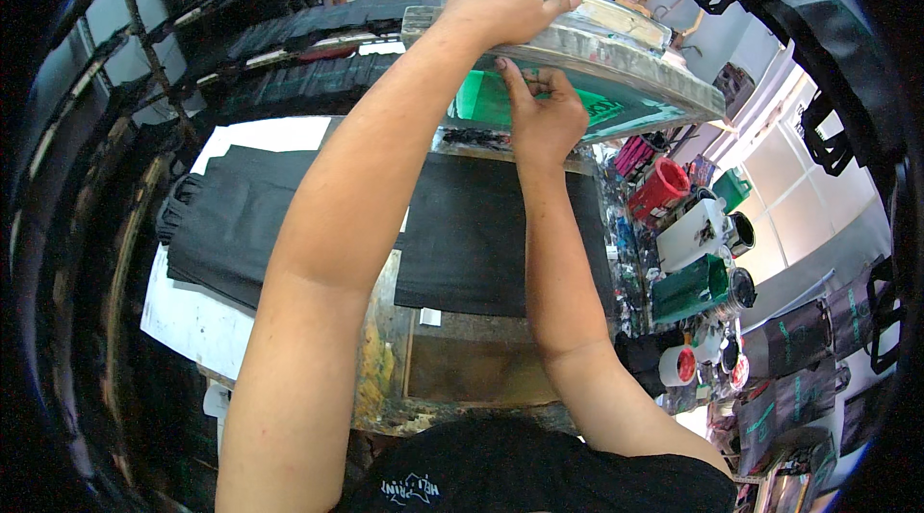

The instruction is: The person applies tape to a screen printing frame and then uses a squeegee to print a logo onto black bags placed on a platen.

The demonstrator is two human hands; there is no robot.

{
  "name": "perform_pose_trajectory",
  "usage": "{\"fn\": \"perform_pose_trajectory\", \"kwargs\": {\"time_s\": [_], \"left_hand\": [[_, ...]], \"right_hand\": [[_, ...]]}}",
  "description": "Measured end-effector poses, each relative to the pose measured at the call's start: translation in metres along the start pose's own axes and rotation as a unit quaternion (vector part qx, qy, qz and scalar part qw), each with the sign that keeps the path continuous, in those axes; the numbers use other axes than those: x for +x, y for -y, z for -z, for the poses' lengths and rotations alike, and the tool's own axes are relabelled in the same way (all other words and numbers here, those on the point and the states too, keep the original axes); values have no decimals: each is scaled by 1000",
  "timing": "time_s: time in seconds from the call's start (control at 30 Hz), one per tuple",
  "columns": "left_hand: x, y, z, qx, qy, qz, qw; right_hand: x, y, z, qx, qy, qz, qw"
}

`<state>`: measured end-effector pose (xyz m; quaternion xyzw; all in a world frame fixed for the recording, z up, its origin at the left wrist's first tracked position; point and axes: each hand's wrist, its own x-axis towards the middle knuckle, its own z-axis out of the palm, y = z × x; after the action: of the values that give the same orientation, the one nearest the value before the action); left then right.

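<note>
A screen-printing frame (654,80) is tilted up at the far side, with bright green ink on its mesh (476,101). My left hand (510,3) is closed over the frame's upper edge, fingers pointing right. Below it, my right hand (551,114) is held close against the mesh, thumb up and fingers curled; whether anything is between them is hidden. Black cloth (462,224) lies flat beneath my arms, and a folded part (241,205) of black cloth extends to the left over a white board (173,306).
On the right stand a red tub (659,188), a green container (691,287), a white container (688,234) and several smaller pots. Racks with dark cloth (298,85) run along the left and back. A stained wooden board (380,369) lies nearest my body.
</note>
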<state>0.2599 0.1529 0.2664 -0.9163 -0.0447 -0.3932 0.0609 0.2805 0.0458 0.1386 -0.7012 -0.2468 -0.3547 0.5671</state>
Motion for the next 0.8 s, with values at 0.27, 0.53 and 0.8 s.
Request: {"fn": "perform_pose_trajectory", "kwargs": {"time_s": [0.27,0.53,0.8], "left_hand": [[1,-1,2,13,8,-6,1000],[0,-1,4,-5,24,6,1000],[-2,1,1,-18,9,0,1000]], "right_hand": [[5,7,11,-23,7,-27,999],[18,-9,41,13,57,-35,998],[-8,3,62,364,357,-183,840]]}}
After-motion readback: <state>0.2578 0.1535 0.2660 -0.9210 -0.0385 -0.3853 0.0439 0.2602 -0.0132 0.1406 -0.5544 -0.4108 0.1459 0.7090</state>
